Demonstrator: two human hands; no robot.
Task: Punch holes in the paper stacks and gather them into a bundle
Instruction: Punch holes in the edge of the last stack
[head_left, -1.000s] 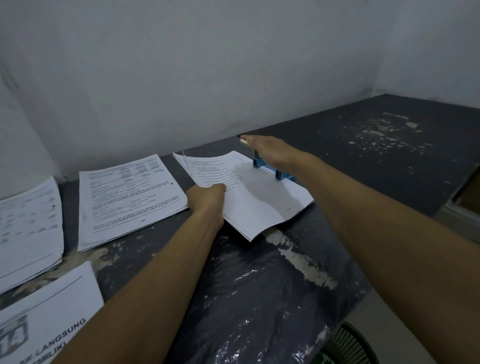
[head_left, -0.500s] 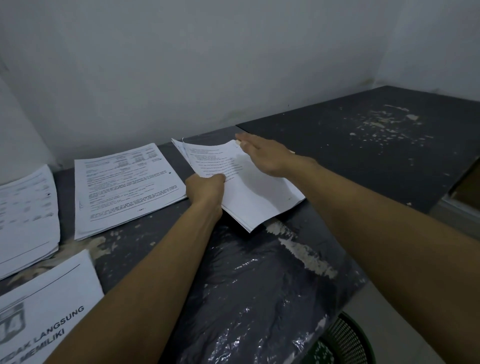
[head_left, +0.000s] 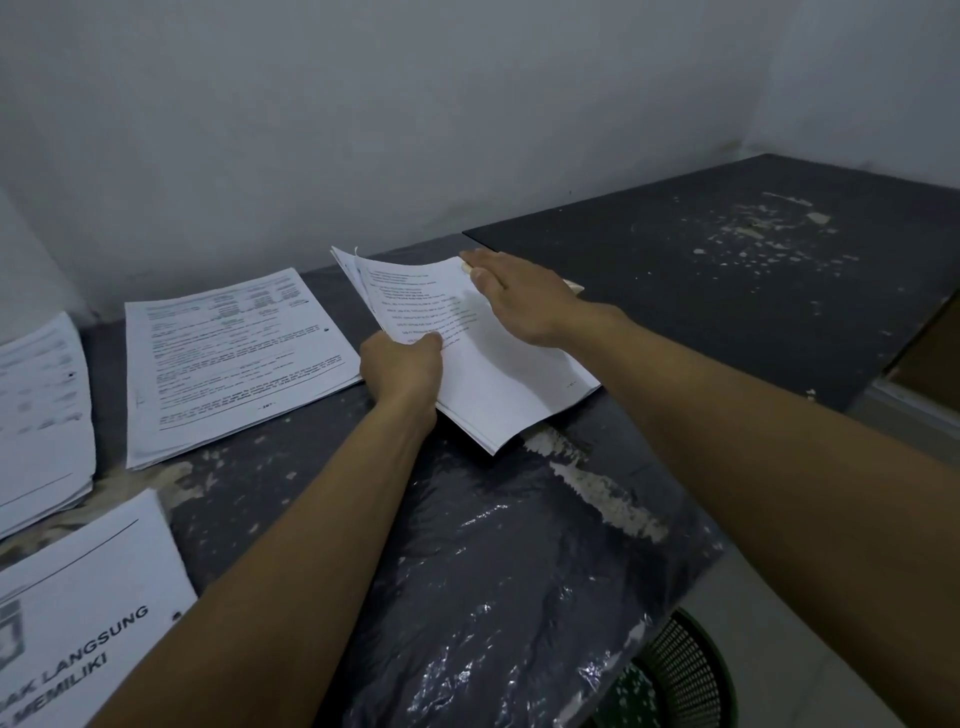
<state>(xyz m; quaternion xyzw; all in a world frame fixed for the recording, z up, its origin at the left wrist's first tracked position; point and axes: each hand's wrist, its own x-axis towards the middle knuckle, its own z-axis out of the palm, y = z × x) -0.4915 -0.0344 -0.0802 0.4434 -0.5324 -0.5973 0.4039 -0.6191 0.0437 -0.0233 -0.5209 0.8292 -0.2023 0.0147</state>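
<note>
The left hand (head_left: 402, 364) is clenched on the near-left edge of the paper stack (head_left: 498, 374), thumb on top, forearm stretched straight forward. The right hand (head_left: 519, 296) lies flat and open, palm down, on the stack's far side. The stack rests on the dark table (head_left: 727, 291), just right of another printed stack (head_left: 234, 358).

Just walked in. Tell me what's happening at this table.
A person is working on a paper stack on a dark table. The left hand grips the stack's near-left edge, lifting it slightly, while the right hand lies flat and open on its far side. Three other printed stacks lie to the left: one beside it, one at the frame edge, one nearest the camera.
</note>
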